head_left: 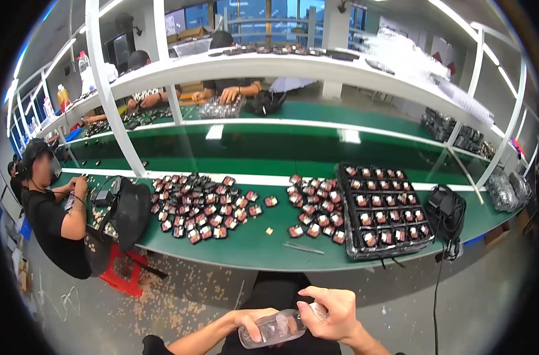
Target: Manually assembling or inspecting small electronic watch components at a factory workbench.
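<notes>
Above my lap, near the lower edge, I hold a clear plastic bottle (272, 329) tilted sideways. My left hand (251, 320) is wrapped around its body. My right hand (331, 313) is closed at the bottle's neck end, its thumb and fingers around a pale round part that looks like the cap. Whether the cap is on or off the neck I cannot tell. Beyond my hands, on the green table (269, 251), lie a loose pile of small black devices with red-and-white labels (198, 207) and a second such pile (316, 204).
A black compartment tray (384, 210) filled with similar devices stands at the right, beside a black cabled device (447, 210). Tweezers (303, 248) lie near the table's front edge. A white shelf (281, 65) spans above. A co-worker (56, 219) sits at the left near a red stool (124, 272).
</notes>
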### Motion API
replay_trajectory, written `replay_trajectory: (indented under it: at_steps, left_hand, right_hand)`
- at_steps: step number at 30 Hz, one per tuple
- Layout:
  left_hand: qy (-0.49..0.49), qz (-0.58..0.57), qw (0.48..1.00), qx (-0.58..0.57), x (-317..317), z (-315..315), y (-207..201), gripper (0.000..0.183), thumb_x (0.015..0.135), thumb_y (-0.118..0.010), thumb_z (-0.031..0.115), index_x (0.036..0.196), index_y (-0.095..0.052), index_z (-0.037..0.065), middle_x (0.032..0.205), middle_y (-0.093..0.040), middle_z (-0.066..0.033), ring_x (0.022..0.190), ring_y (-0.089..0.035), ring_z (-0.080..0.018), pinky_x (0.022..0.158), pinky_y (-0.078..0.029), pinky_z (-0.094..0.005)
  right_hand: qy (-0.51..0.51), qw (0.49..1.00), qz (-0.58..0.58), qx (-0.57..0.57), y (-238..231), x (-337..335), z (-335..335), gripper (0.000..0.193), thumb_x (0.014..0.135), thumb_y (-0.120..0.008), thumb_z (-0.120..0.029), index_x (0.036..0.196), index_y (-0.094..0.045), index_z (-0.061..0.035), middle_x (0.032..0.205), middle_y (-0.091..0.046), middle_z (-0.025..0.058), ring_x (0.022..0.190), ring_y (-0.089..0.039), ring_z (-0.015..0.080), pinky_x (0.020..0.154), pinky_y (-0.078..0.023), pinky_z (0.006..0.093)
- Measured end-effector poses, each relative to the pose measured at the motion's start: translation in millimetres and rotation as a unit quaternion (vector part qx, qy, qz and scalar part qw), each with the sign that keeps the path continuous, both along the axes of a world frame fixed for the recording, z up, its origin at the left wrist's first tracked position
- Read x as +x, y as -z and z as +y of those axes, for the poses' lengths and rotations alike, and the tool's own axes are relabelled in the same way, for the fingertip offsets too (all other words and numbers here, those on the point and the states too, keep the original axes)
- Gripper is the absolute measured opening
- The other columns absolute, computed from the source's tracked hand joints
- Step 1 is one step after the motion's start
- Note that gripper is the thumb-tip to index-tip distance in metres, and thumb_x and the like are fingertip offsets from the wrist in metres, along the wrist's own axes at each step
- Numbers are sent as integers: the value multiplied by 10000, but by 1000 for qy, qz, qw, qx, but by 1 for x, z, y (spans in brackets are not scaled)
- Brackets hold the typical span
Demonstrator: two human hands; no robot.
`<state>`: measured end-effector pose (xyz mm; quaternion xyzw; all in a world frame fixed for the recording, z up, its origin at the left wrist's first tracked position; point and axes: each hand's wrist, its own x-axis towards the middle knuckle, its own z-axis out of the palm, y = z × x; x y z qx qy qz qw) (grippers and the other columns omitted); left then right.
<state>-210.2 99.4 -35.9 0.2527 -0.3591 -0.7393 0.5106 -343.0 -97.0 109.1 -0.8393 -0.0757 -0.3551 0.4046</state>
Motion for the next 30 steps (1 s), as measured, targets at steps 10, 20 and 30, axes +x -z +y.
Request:
replay_trajectory:
  at_steps: [10,20,30]
  left_hand:
    - [176,317,929,-75,-27,6,70,942,687,-944,356,1356,-533,-163,1183,-624,-285,965,-750,-394,870,-661,-518]
    - [-452,-466,697,-304,11,-1,-158,746,730,-991,323,1316,-696,-32,1200,-788,-216,1051,-804,-371,902,-654,-423]
    - [-482,-642,315,-507,66,-41,-269,419,850,-902,176,1203,-725,34,1176,-790,-229,1050,-800,-408,890,-684,-492]
  right_hand:
    - [-67,981,-178,41,-33,-5,-14,288,1060,-594,-218,998,-752,15,714,-660,95,523,-568,164,481,-449,318]
    - [-195,675,296,646,107,20,16,360,1125,-569,-297,1075,-720,26,802,-654,57,612,-513,120,564,-366,265]
    - [-205,708,335,587,260,26,68,356,1145,-547,-389,1105,-748,-97,636,-548,-45,435,-391,51,411,-239,249]
